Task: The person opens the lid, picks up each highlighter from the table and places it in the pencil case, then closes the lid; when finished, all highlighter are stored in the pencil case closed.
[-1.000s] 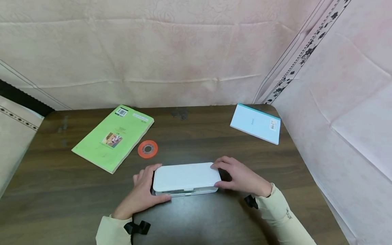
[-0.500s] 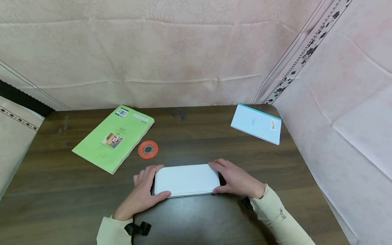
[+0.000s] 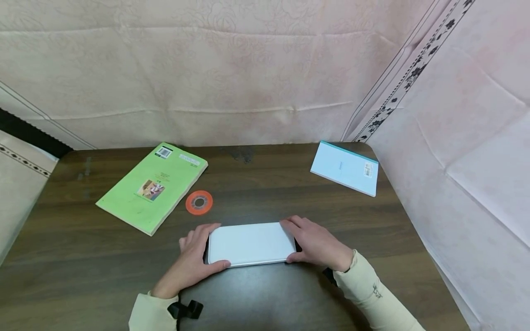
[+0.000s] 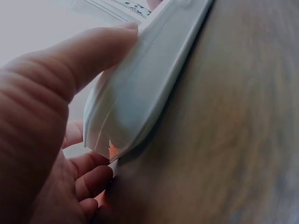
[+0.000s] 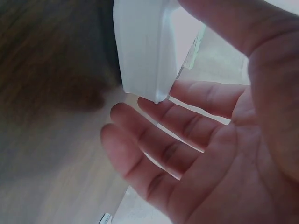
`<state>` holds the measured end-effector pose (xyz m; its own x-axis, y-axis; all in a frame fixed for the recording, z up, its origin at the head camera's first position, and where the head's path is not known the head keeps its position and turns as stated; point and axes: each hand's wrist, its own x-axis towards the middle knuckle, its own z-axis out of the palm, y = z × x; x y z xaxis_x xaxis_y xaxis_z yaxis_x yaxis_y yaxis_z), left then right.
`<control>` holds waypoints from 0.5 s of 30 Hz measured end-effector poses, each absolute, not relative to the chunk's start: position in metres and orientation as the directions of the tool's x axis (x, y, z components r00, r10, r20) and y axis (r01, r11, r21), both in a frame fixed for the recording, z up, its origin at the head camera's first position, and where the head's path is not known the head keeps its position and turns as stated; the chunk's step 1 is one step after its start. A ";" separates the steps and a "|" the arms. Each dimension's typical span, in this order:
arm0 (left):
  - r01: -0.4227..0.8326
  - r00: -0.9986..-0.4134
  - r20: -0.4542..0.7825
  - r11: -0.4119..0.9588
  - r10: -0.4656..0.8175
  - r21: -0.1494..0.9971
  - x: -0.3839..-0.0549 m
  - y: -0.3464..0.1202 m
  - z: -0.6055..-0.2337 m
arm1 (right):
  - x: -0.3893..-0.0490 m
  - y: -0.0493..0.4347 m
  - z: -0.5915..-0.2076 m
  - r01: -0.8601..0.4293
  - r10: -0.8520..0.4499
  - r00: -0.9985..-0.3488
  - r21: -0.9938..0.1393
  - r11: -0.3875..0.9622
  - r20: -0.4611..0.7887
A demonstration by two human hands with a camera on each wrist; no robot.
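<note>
A white pencil case (image 3: 251, 244), long and flat with rounded corners, lies with its lid down on the wooden table. My left hand (image 3: 192, 257) grips its left end, thumb at the front edge and fingers round the back corner. At the other end, my right hand (image 3: 319, 243) holds it between the thumb in front and the fingers behind. The left wrist view shows the thumb (image 4: 100, 51) against the case's side wall (image 4: 149, 84). In the right wrist view, the fingers (image 5: 182, 123) reach round the case's end (image 5: 142, 51).
Behind the left hand lie a green book (image 3: 153, 188) and an orange ring-shaped roll (image 3: 199, 196). A light blue notebook (image 3: 344, 168) rests near the back right corner of the table (image 3: 256, 294). Pale patterned cloth (image 3: 232, 69) hangs along the back and right sides.
The pencil case's lid, slightly raised at the front a second ago, has come down flush. My right hand has shifted a little left along the case; the left has hardly moved.
</note>
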<state>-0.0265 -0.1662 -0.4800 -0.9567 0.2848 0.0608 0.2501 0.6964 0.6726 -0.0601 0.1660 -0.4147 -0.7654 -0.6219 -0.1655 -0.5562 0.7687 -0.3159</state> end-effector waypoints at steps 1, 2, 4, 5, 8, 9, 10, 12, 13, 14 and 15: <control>0.249 -0.957 0.063 0.695 0.283 0.675 -0.027 -0.166 -0.480 | -0.060 0.166 -0.415 -0.557 -0.621 -0.765 -0.312 0.770 -0.168; 0.249 -0.958 0.064 0.694 0.281 0.676 -0.026 -0.166 -0.480 | -0.061 0.166 -0.415 -0.554 -0.620 -0.766 -0.313 0.771 -0.170; 0.248 -0.958 0.063 0.693 0.280 0.677 -0.026 -0.165 -0.481 | -0.061 0.166 -0.416 -0.548 -0.616 -0.768 -0.315 0.774 -0.176; 0.249 -0.957 0.063 0.693 0.283 0.677 -0.027 -0.165 -0.481 | -0.061 0.166 -0.416 -0.545 -0.613 -0.770 -0.318 0.776 -0.177; 0.247 -0.956 0.051 0.696 0.290 0.675 -0.029 -0.165 -0.481 | -0.060 0.168 -0.417 -0.539 -0.607 -0.777 -0.320 0.779 -0.167; 0.249 -0.955 0.048 0.699 0.294 0.671 -0.031 -0.165 -0.481 | -0.061 0.168 -0.416 -0.536 -0.602 -0.782 -0.320 0.781 -0.158; 0.253 -0.953 0.045 0.703 0.300 0.665 -0.032 -0.165 -0.480 | -0.062 0.169 -0.415 -0.532 -0.595 -0.791 -0.320 0.784 -0.143; 0.274 -0.948 0.057 0.708 0.314 0.651 -0.034 -0.166 -0.476 | -0.064 0.170 -0.412 -0.526 -0.576 -0.812 -0.313 0.791 -0.091; 0.289 -0.945 0.070 0.711 0.321 0.641 -0.036 -0.166 -0.473 | -0.066 0.171 -0.410 -0.522 -0.562 -0.825 -0.303 0.797 -0.058; 0.304 -0.941 0.083 0.718 0.327 0.626 -0.038 -0.167 -0.470 | -0.069 0.172 -0.407 -0.515 -0.544 -0.839 -0.294 0.805 -0.022; 0.322 -0.938 0.103 0.726 0.331 0.608 -0.040 -0.168 -0.466 | -0.072 0.173 -0.404 -0.508 -0.525 -0.851 -0.283 0.814 0.016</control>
